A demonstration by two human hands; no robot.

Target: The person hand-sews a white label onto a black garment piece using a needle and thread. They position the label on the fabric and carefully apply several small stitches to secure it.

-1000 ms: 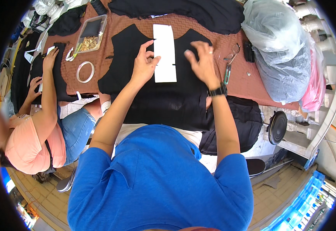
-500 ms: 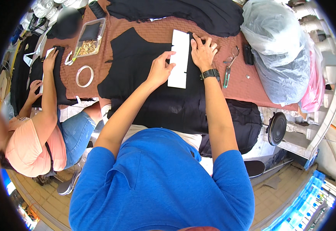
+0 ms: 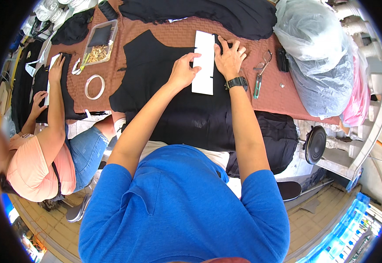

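Note:
A long white card strip lies on a black cloth piece spread over the table. At its left edge my left hand has thumb and curled fingers on the card, the fingertips a little apart. Just right of the strip, my right hand lies flat with fingers spread over the cloth's right border. A black watch is on my right wrist. Small dark marks or notches show on the card's edges. Whatever is under the card is hidden.
Right of my hand lie eyeglasses, green-handled snippers and a black case. Stuffed plastic bags stand beyond. Left are a white ring and a clear container. A co-worker handles black cloth at left.
The white card has slid slightly away from me over the cloth and turned a little straighter. My left hand moved with it. My right hand stays flat on the cloth.

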